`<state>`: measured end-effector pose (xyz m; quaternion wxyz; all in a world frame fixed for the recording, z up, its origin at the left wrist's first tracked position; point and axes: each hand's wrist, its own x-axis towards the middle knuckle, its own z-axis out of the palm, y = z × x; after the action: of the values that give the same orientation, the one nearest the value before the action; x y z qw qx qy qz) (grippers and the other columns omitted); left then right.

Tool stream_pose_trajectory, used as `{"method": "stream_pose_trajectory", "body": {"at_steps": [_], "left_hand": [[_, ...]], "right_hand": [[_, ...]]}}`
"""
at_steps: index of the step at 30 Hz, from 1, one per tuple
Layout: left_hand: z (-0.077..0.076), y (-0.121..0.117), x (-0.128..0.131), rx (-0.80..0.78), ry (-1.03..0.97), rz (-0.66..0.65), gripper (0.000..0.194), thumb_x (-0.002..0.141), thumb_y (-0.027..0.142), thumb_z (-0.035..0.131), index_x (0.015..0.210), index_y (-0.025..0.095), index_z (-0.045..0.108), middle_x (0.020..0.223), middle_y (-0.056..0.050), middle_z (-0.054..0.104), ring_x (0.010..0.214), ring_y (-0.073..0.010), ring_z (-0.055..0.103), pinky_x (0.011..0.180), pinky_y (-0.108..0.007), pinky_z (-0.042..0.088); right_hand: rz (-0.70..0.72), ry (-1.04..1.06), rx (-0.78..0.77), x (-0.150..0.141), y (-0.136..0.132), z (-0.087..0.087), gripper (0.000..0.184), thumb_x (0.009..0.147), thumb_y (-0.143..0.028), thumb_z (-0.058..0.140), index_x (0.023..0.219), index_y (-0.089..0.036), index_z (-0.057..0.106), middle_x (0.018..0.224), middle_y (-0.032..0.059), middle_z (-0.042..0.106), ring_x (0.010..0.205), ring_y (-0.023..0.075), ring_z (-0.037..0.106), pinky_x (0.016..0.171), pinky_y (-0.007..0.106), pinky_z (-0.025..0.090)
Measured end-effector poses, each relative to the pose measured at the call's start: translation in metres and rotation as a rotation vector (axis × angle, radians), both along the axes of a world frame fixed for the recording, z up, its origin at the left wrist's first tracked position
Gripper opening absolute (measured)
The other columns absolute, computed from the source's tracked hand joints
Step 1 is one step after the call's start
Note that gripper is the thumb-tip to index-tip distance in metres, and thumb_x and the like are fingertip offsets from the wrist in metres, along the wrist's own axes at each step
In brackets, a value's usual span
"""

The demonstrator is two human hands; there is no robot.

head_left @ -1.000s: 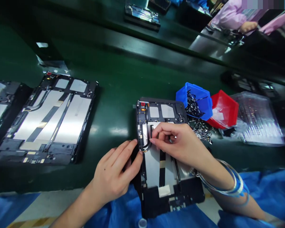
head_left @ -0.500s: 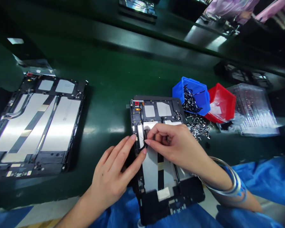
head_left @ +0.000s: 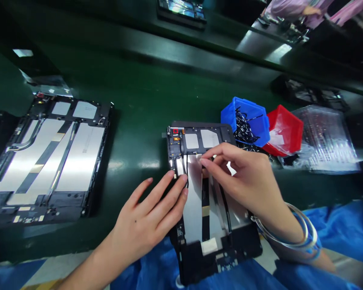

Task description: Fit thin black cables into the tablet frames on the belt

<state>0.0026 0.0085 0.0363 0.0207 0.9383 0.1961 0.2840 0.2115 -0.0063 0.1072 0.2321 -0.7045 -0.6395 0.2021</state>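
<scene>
Clock centred on the open tablet [head_left: 196,203], which I have on the desk [head_left: 142,88], right of mid-view, back off, insides up; its 6 o'clock end sticks out past the near edge, over blue cloth [head_left: 157,268]. A red square [head_left: 175,131] sits at its 11, a white label [head_left: 209,246] towards 6, a black strip [head_left: 205,227] with a gold band between.

Hands: my left hand [head_left: 148,217] comes in from 8, palm down, fingers spread, gripping nothing; some fingertips rest on the tablet's 9 o'clock edge and on a thin black cable [head_left: 186,163], one finger lies off it. My right hand [head_left: 245,173] is over the 1 o'clock part, thumb and index nearly meeting (can't tell if anything's pinched there). Bangles [head_left: 304,231] on that wrist.

Further out: blue bin [head_left: 228,114] at 1, close by, black cables [head_left: 243,128] inside; red bin [head_left: 296,131] at 2, touching it, with clear plastic inside; stacked clear trays [head_left: 328,141] beyond. Second open tablet [head_left: 89,161] between 9 and 10, well apart; part of another past it at the frame edge. One more device [head_left: 183,11] near 12, far side. Co-worker's pink sleeve [head_left: 286,8] at 1, blurry.
</scene>
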Motion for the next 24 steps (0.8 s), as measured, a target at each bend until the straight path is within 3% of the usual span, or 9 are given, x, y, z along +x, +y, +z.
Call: {"method": "stream_pose_trajectory", "body": {"at_steps": [5,10,15,18,24], "left_hand": [[0.003,0.006,-0.003,0.053,0.058,-0.07,0.032,0.098,0.008,0.039,0.116,0.012,0.065,0.134,-0.007,0.06,0.125,-0.0248,0.054,0.104,-0.041,0.038],[0.005,0.01,-0.003,0.058,0.073,-0.098,0.031,0.097,0.008,0.04,0.116,0.012,0.065,0.134,-0.007,0.06,0.124,-0.0251,0.056,0.106,-0.042,0.038],[0.005,0.013,-0.004,0.069,0.072,-0.102,0.03,0.096,0.007,0.042,0.115,0.013,0.065,0.132,-0.007,0.062,0.123,-0.0238,0.057,0.106,-0.041,0.039],[0.005,0.013,-0.004,0.056,0.061,-0.101,0.03,0.096,0.008,0.042,0.115,0.013,0.065,0.131,-0.006,0.063,0.122,-0.0242,0.058,0.106,-0.041,0.039],[0.005,0.014,-0.003,0.03,0.041,-0.112,0.028,0.096,0.008,0.043,0.114,0.013,0.065,0.129,-0.006,0.064,0.122,-0.0246,0.057,0.104,-0.041,0.04]], "right_hand": [[0.13,0.014,0.074,0.008,0.0,-0.006,0.012,0.088,-0.023,0.058,0.092,-0.023,0.069,0.069,-0.0006,0.067,0.059,0.0108,0.056,0.055,0.025,0.041],[0.126,0.089,-0.021,0.007,0.016,-0.009,0.019,0.087,-0.023,0.058,0.104,-0.02,0.068,0.061,-0.0046,0.059,0.055,0.0088,0.05,0.058,0.025,0.039],[0.152,0.211,-0.142,0.005,0.035,-0.008,0.005,0.082,-0.024,0.065,0.082,-0.019,0.066,0.05,-0.0086,0.048,0.049,0.0067,0.044,0.055,0.024,0.034],[0.143,0.224,-0.16,0.003,0.04,-0.01,0.009,0.079,-0.02,0.066,0.071,-0.018,0.062,0.048,-0.0091,0.046,0.047,0.006,0.042,0.054,0.024,0.033],[0.133,0.209,-0.141,0.002,0.038,-0.012,0.01,0.079,-0.02,0.066,0.07,-0.019,0.062,0.047,-0.0089,0.045,0.047,0.0063,0.042,0.055,0.024,0.034]]}}
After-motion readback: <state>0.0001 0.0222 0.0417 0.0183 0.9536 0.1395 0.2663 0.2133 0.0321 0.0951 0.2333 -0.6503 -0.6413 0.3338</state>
